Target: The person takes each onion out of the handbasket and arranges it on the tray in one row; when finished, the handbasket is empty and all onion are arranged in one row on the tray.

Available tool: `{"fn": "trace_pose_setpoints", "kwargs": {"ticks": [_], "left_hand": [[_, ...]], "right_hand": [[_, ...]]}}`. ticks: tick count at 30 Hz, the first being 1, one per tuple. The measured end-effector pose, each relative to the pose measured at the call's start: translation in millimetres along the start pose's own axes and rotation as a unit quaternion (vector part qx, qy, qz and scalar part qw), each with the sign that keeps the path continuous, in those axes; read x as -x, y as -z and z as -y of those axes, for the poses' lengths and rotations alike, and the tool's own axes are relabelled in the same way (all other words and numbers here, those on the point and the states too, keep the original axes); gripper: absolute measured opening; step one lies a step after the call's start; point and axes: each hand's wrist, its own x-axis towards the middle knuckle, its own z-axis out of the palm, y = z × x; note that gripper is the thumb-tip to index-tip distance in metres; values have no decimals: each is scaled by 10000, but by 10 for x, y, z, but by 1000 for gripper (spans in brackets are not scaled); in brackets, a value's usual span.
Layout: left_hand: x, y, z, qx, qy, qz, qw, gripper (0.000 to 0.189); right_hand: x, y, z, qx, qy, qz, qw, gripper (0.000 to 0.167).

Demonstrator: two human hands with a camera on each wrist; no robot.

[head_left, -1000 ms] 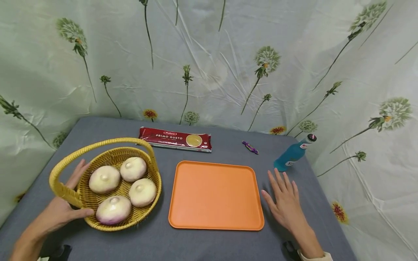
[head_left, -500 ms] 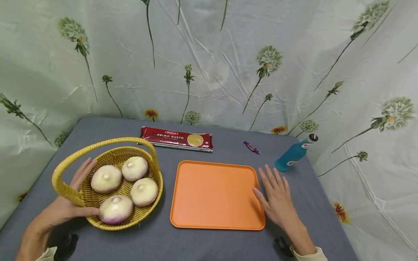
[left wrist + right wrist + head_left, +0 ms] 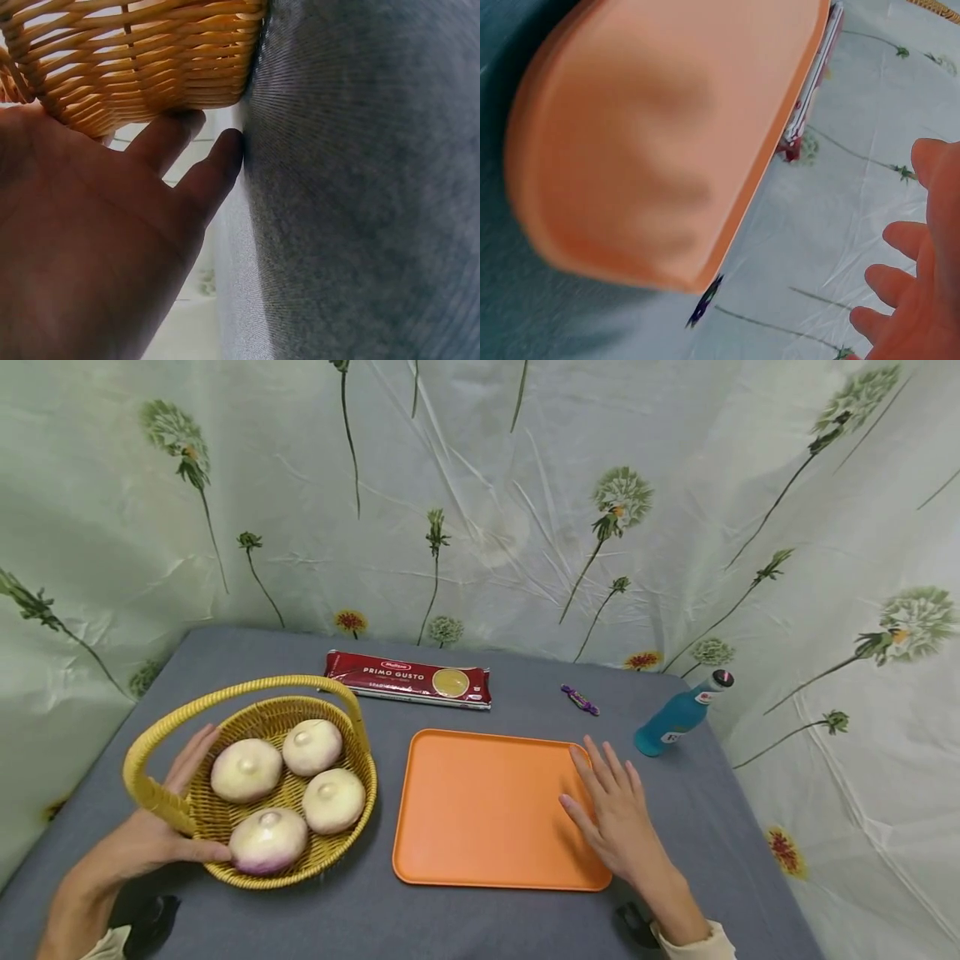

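Observation:
A yellow wicker basket [image 3: 360, 802] with a tall arched handle stands on the left, holding several round white-and-purple turnips [image 3: 333, 801]. My left hand [image 3: 142, 843] lies against its left side, thumb at the rim beside the nearest turnip, fingers stretched along the outside. In the left wrist view these fingers touch the weave [image 3: 157, 82] low down, close to the cloth. My right hand [image 3: 618, 818] hovers over the right edge of an orange tray [image 3: 487, 810], fingers spread and holding nothing. Its shadow falls on the tray in the right wrist view.
A red Primo Gusto pasta packet [image 3: 408, 680] lies behind the tray. To its right is a purple-wrapped candy [image 3: 580, 700]. A blue bottle [image 3: 678, 717] stands at the right edge of the grey-covered table [image 3: 360, 927]. A flowered curtain [image 3: 495, 485] hangs behind.
My right hand has moved left, from beside the tray to over its right edge. The left hand has shifted slightly along the basket's side; the basket stays about where it was.

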Motion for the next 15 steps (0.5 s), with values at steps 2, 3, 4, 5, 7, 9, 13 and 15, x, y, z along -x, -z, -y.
{"fn": "trace_pose_setpoints", "kwargs": {"ticks": [2, 3, 4, 5, 7, 9, 13, 15], "left_hand": [[8, 6, -1, -27, -3, -14, 10000, 150], [10, 9, 0, -43, -8, -17, 10000, 150], [12, 12, 3, -67, -4, -20, 10000, 151], [14, 14, 6, -87, 5, -17, 10000, 151], [19, 18, 13, -105, 1, -18, 9999, 152], [20, 20, 22, -99, -17, -26, 9999, 152], [21, 16, 40, -52, -61, -30, 10000, 152], [19, 13, 44, -80, -84, -28, 9999, 152]], "right_hand": [[-19, -5, 43, 14, 67, -18, 10000, 71], [-28, -6, 66, 19, 83, -10, 10000, 71], [-38, -6, 88, 17, 97, -7, 10000, 71], [-48, -6, 109, 9, 117, -8, 9999, 71], [-73, -6, 152, -53, 192, -22, 9998, 71], [-101, -8, 197, -138, 277, -39, 9995, 71], [-148, -28, 289, -339, 426, -64, 9985, 71], [-163, -42, 337, -470, 460, -50, 9978, 71]]}}
